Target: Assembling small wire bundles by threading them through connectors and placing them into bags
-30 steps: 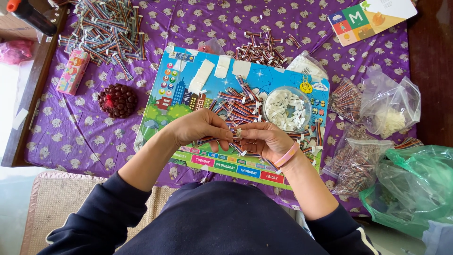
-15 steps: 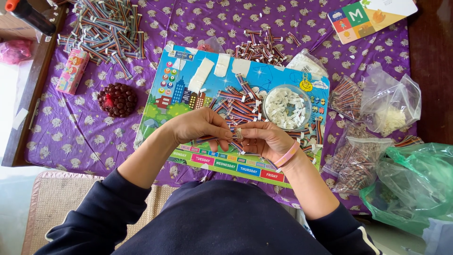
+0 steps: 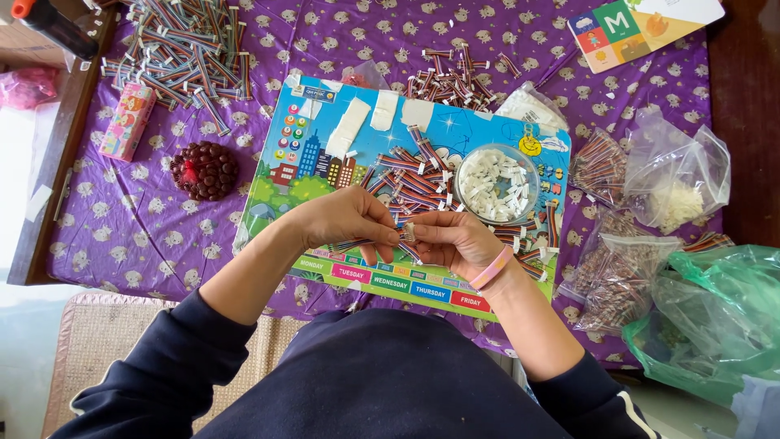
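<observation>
My left hand (image 3: 345, 221) and my right hand (image 3: 451, 240) meet over the front of a colourful picture board (image 3: 325, 134). The left hand pinches a striped ribbon cable piece (image 3: 357, 242) that runs out to the left under its fingers. The right hand's fingertips hold a small white connector (image 3: 409, 232) at that cable's end. A pink band sits on my right wrist. Just beyond the hands lies a loose pile of striped cable pieces (image 3: 410, 175), and a clear round bowl of white connectors (image 3: 496, 183) stands to the right of it.
A big heap of cable pieces (image 3: 183, 49) lies at the far left, a smaller one (image 3: 455, 77) behind the board. A dark round beaded thing (image 3: 205, 169) and a pink box (image 3: 126, 120) are at left. Plastic bags (image 3: 674, 175) and a green bag (image 3: 715, 317) crowd the right.
The hands have stayed in place over the board's front edge; only the fingers shift slightly on the cable and connector.
</observation>
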